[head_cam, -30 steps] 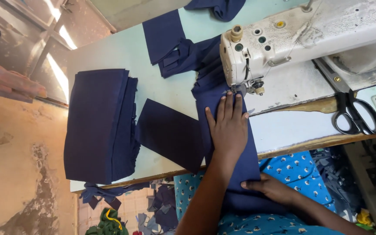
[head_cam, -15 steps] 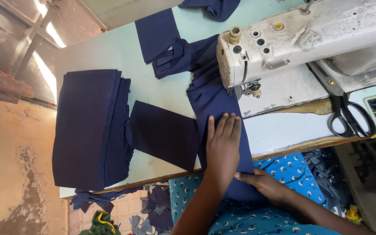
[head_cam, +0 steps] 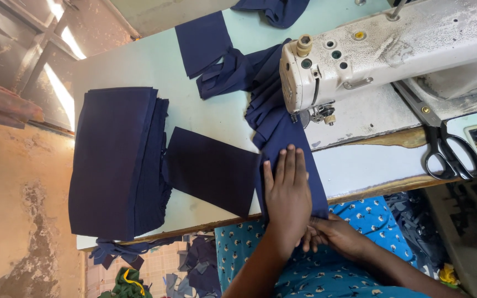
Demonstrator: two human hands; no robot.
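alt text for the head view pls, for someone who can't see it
A person's left hand presses flat on a navy fabric strip running under a white sewing machine, while the right hand holds its near end at the table edge. A stack of folded navy cloth lies left; black scissors lie right.

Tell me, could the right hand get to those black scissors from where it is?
Probably yes: the scissors lie uncovered on the table's right side, nothing between them and the right hand, though it grips the navy cloth strip.

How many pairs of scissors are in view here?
1: black-handled scissors lie on the table's right side, beside the sewing machine. Others may be hidden under the navy fabric or out of frame.
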